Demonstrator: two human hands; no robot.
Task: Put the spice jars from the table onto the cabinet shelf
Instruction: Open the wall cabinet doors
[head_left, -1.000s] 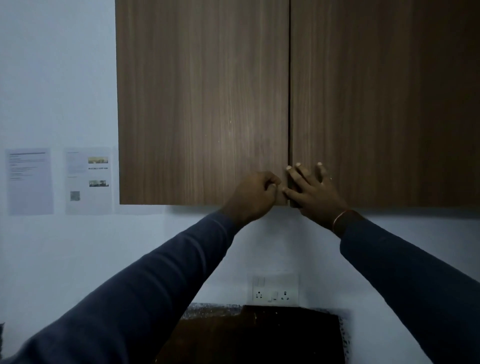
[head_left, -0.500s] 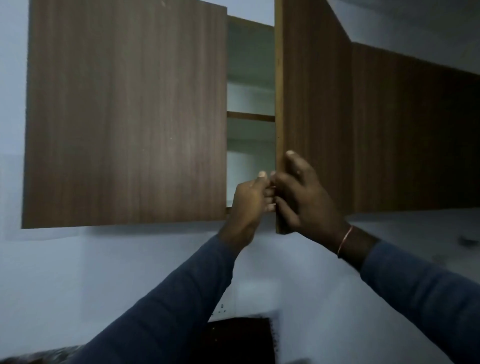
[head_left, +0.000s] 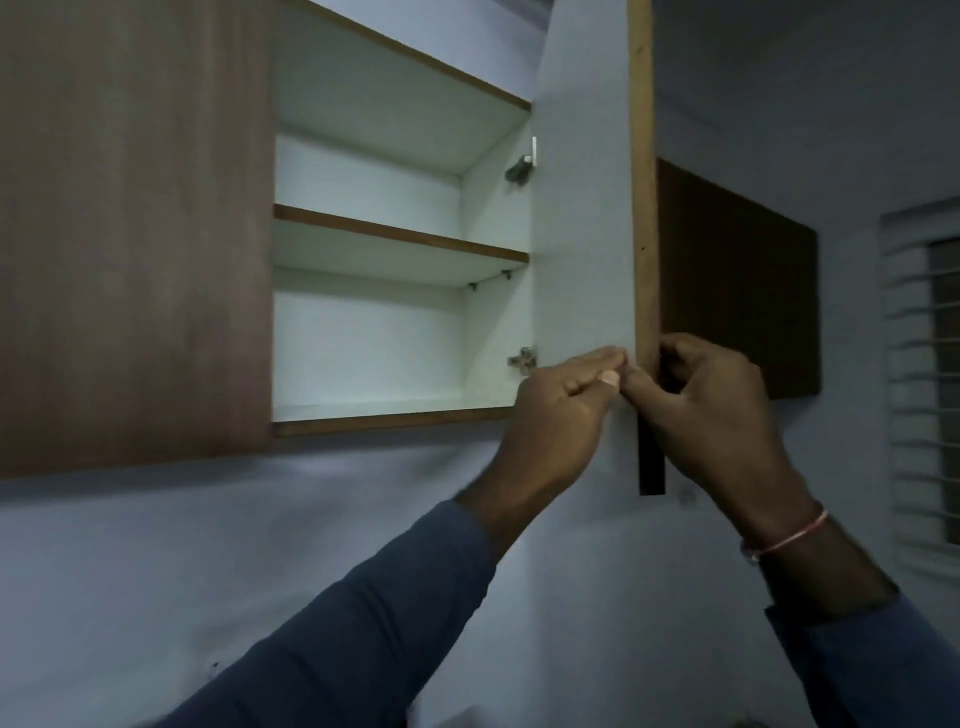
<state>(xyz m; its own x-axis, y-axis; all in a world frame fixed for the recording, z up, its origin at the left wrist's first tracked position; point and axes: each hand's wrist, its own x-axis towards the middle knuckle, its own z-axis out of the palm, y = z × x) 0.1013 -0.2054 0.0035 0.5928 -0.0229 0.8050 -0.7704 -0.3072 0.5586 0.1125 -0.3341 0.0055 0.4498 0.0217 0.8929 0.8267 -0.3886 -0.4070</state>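
Two hands pinch the open cabinet door (head_left: 582, 208) at its lower edge, left hand (head_left: 558, 410) inside, right hand (head_left: 711, 405) outside; stiff hinged panel, probably swings lightly; spice jars out of view

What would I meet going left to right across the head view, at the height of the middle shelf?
Across that row: closed left door → middle shelf → open right door, white inner face showing → its wooden edge → dark neighbouring cabinet → window grille.
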